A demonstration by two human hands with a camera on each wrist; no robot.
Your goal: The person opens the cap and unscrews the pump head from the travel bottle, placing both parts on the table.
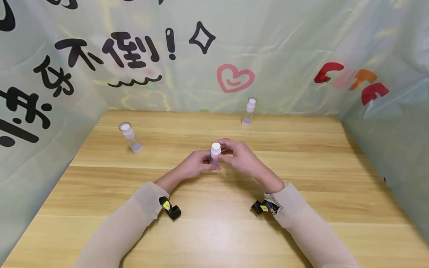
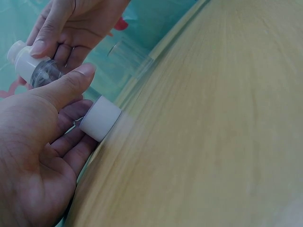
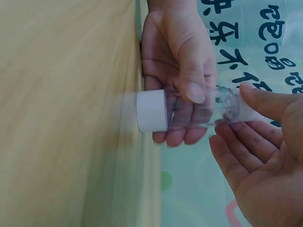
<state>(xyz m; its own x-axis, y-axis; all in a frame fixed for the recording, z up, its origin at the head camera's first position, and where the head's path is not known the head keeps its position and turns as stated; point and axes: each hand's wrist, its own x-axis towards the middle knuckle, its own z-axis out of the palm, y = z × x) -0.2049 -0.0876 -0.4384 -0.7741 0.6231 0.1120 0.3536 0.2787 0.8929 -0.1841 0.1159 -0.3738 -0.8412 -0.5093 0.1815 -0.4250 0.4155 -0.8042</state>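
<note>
Pale wood grain ran across the table (image 1: 214, 230) under my arms, and printed plastic sheeting closed it in on three sides.

My left hand (image 1: 192, 167) gripped the clear body of a small bottle (image 1: 215, 158), thumb on one side and fingers (image 3: 182, 137) curled round the other. From the left wrist view its white base (image 2: 100, 118) showed just off the table's surface, near my fingertips. My right hand (image 1: 239, 158) was at the upper end: thumb and fingers pinched around the neck, just under the white cap (image 1: 216, 147). Both hands held this one bottle upright over the middle of the table. Whether its base touched the wood I could not tell.

I counted three bottles in all, each clear with white ends. The second bottle (image 1: 131, 138) stood to my far left, well apart from my hands. The third bottle (image 1: 249, 112) stood near the back edge, right of centre, close to the sheeting. None showed a label I could read.

Two black wrist cameras with yellow stickers sat at my sleeves, the left one (image 1: 170, 209) and the right one (image 1: 263, 207).

On the sheeting, large black Chinese characters included "不倒" followed by an exclamation mark; a black diamond outline, a pink heart (image 1: 234, 78) with a smile, and the word "CUTE" (image 1: 352, 82) in red and orange letters came after.
</note>
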